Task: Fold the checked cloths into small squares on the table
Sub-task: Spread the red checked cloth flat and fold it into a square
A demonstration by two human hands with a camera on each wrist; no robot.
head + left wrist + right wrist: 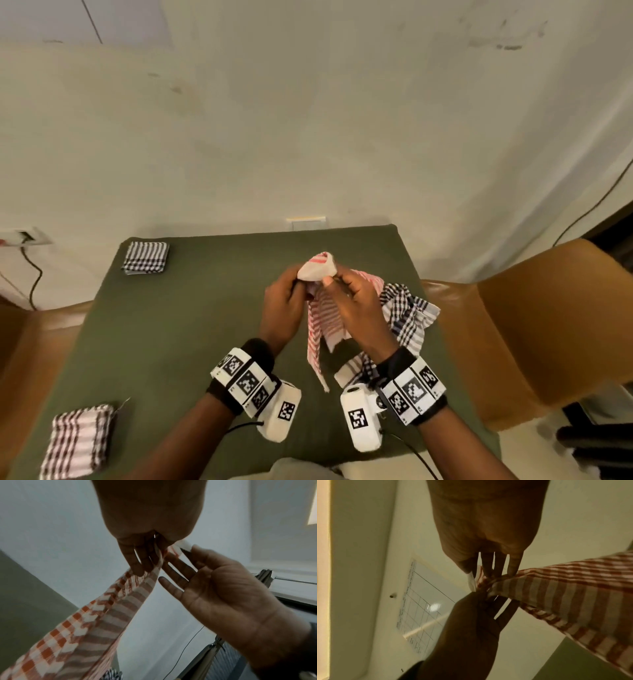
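Both hands hold a red-and-white checked cloth [320, 325] up over the green table [191, 325]. My left hand [297, 283] pinches its top edge, and my right hand [331, 280] pinches the same bunched top right beside it. The rest of the cloth hangs down to the table. In the left wrist view the left hand [144, 566] has curled fingers on the cloth [102, 615], while the right hand [179, 555] grips a corner with thumb and forefinger. The right wrist view shows the right hand [495, 568] and the left hand [483, 599] meeting at the cloth [565, 588].
A crumpled black-and-white checked cloth [407, 311] lies on the table just right of my hands. A folded black-and-white square [145, 257] sits at the back left corner, and a folded maroon-and-white square [78, 438] at the front left. Brown chairs [534, 325] flank the table; a wall stands behind.
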